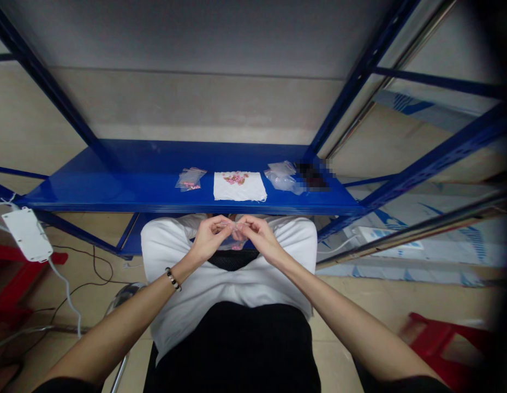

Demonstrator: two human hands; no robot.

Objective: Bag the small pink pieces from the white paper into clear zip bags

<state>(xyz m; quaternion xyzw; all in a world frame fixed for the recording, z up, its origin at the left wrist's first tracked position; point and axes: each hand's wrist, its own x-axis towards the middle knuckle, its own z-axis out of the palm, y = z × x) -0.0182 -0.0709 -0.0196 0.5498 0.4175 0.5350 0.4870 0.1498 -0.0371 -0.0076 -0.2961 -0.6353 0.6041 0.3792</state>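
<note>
The thumb and forefinger of the left hand are closed together at the tips, pinching a small clear bag. The right hand has its thumb and forefinger closed on the bag too, so the fingertips of the two hands nearly meet; the other fingers are curled, and how tightly I cannot tell. Something pink shows low in the bag, too small to make out. The bag is held over the lap, on the person's side of the white cloth and below it in view. A dark beaded bracelet circles the left wrist.

The cloth lies flat near the front edge of a blue shelf, with a scatter of small pink pieces on its far half. Just left of the cloth are clear bags with pink bits inside. Just right of it, more clear bags lie in a loose heap, and beyond them, farther right of the cloth, is a dark blurred item. Well left of the cloth hangs a white box with a cord.
</note>
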